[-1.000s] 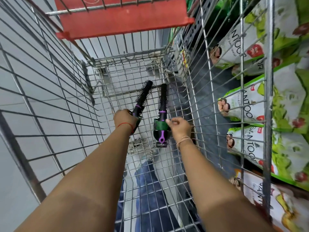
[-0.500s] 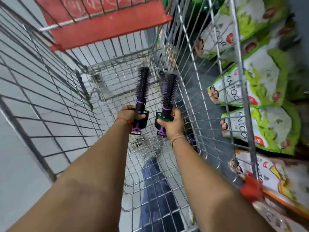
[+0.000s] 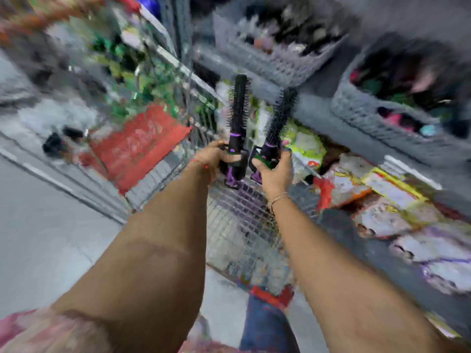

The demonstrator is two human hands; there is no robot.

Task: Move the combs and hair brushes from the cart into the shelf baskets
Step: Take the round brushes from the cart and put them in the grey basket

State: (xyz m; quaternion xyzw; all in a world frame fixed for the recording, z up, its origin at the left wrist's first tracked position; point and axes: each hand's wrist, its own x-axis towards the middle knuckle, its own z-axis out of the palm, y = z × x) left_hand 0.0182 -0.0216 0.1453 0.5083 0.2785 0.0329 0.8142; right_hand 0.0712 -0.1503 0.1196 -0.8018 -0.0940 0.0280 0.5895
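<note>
My left hand (image 3: pixel 216 159) grips a black round hair brush (image 3: pixel 238 108) with a purple handle, held upright. My right hand (image 3: pixel 274 171) grips a second black round brush (image 3: pixel 279 118), tilted slightly right. Both brushes are lifted above the wire cart (image 3: pixel 244 220), which is blurred below my hands. Two grey shelf baskets sit above and to the right: one basket (image 3: pixel 275 64) straight beyond the brush tips, another basket (image 3: pixel 377 121) further right, both holding dark and coloured items too blurred to name.
The cart's red child-seat flap (image 3: pixel 137 146) lies left of my hands. Green and white packets (image 3: pixel 305 146) fill the lower shelf on the right under the baskets. Grey floor (image 3: pixel 46 220) spreads to the left. The whole view is smeared by motion.
Both hands picked the two brushes up from the cart floor and raised them out of the cart. The view swung up and right, bringing the shelf baskets into sight.
</note>
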